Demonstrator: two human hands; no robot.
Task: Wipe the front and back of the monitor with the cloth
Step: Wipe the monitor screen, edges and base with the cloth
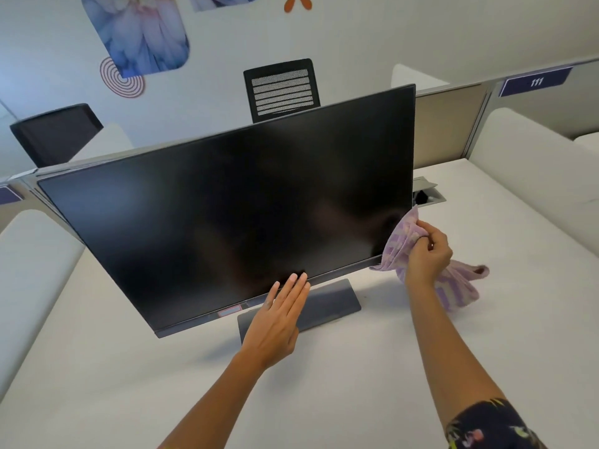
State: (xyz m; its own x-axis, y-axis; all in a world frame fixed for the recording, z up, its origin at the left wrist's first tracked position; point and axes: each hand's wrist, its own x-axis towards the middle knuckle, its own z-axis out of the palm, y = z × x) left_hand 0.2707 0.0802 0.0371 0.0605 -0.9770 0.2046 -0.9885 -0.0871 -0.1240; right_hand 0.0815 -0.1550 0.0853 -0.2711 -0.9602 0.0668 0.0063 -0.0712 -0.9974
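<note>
White worktop (372, 384) spreads right of the monitor (227, 205). Right grip (428, 257) clutches the cloth (402, 241) at its lower-right edge; left grip (275, 322), fingers straight, touches the bottom edge.

Only one view here, so nothing's shared: a wide-angle cam on the person's head, up above the white desk (324, 400), facing forward and down. It's close in, and the monitor (227, 202) fills the middle, slanted in frame. The left hand (275, 322) and right hand (428, 254) reach in from the bottom edge, and the wall (356, 37) runs along the top.
</note>
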